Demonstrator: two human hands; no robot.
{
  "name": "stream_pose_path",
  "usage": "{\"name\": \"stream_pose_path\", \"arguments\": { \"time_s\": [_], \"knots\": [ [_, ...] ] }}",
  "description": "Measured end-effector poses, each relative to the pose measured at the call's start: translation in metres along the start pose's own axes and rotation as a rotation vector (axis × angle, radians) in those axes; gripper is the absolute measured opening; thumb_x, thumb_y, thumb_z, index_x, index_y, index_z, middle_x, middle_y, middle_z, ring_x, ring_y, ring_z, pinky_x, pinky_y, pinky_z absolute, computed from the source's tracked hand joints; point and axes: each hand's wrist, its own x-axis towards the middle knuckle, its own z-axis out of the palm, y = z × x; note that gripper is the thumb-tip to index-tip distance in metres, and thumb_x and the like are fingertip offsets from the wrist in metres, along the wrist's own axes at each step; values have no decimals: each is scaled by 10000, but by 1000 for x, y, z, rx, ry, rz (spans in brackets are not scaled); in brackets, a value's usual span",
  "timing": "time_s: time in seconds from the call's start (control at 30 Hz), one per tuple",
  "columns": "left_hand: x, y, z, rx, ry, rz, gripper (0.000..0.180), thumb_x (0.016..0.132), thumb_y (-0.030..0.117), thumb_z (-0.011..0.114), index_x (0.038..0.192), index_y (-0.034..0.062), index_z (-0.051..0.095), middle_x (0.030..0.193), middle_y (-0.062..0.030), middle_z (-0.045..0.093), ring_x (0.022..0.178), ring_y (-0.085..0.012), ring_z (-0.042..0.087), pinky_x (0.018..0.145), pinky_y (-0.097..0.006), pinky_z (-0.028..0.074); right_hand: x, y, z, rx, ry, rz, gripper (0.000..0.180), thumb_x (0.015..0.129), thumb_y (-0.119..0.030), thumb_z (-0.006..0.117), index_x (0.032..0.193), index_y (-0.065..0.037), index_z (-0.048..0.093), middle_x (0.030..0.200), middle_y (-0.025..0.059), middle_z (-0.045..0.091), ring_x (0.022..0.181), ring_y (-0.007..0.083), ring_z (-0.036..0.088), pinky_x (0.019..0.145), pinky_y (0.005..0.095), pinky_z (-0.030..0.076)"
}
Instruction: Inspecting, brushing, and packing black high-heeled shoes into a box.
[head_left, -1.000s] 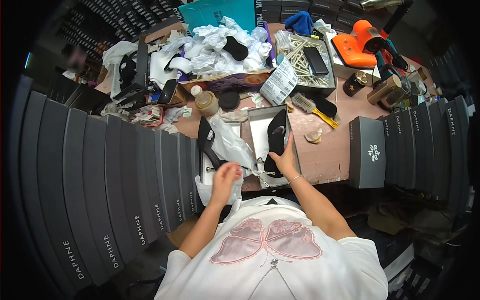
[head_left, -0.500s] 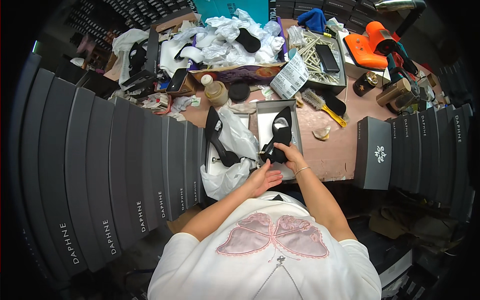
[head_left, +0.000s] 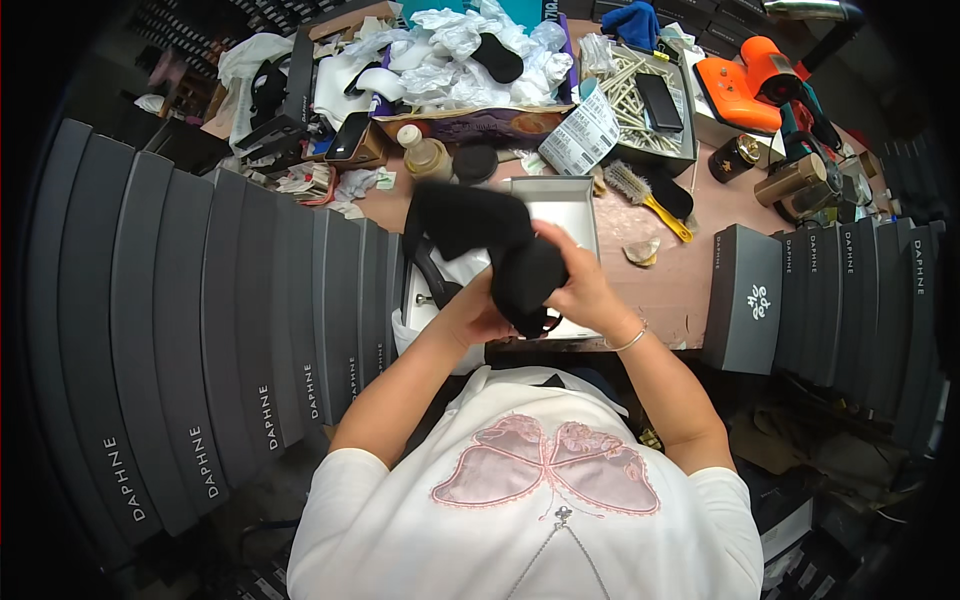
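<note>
A black heeled shoe (head_left: 528,275) is lifted above the table, partly smeared by motion. My left hand (head_left: 478,312) grips it from the left, low down, and my right hand (head_left: 583,288) is wrapped round its right side. Below it stands an open shoe box (head_left: 572,206) with a pale inside. The matching black shoe (head_left: 432,277) lies to the left on white tissue in the other box half (head_left: 418,310); the lifted shoe hides much of it.
Stacked grey shoe boxes (head_left: 180,330) wall the left side, with more boxes (head_left: 750,300) on the right. Behind lie a bottle (head_left: 425,157), a yellow-handled brush (head_left: 645,200), a label sheet (head_left: 580,135), a tray of sticks (head_left: 625,100) and an orange device (head_left: 745,90).
The shoe in my right hand has come up out of the box toward me and been turned. My left hand, open before, has closed on it too.
</note>
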Motion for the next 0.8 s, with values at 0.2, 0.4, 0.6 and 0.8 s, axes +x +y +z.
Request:
{"name": "stream_pose_path", "arguments": {
  "time_s": [0.2,0.4,0.6,0.8],
  "knots": [
    [-6,-38,-6,52,20,63,430,927,391,540,1259,119,505,1274,-116,530,1123,-286,568,948,-570,472,-4,-4,2,-86,-361,-149,580,735,-68,697,1282,-79,501,1066,148,611,968,328,587,860,371,466],
    [7,-48,-2,-334,276,137,427,924,420,535,1144,55,576,1139,-146,616,1074,-362,582,934,-556,465,-38,34,-54,158,265,273,815,806,-107,681,1462,-24,206,1357,164,428,1201,213,454,1013,314,365],
    [14,-54,-15,-330,533,236,407,985,391,421,1187,58,540,1173,-173,582,1046,-382,580,886,-575,489,-109,59,-79,-200,-101,691,646,911,-268,584,1403,49,309,1364,257,427,1269,343,427,1042,355,341],
    [20,-60,-21,-147,585,303,391,989,387,404,1207,84,522,1197,-119,567,1071,-305,579,871,-535,506,-81,0,-46,-247,-23,607,528,888,-203,606,1323,20,404,1237,291,520,1151,408,510,959,398,422]
  ]
}}
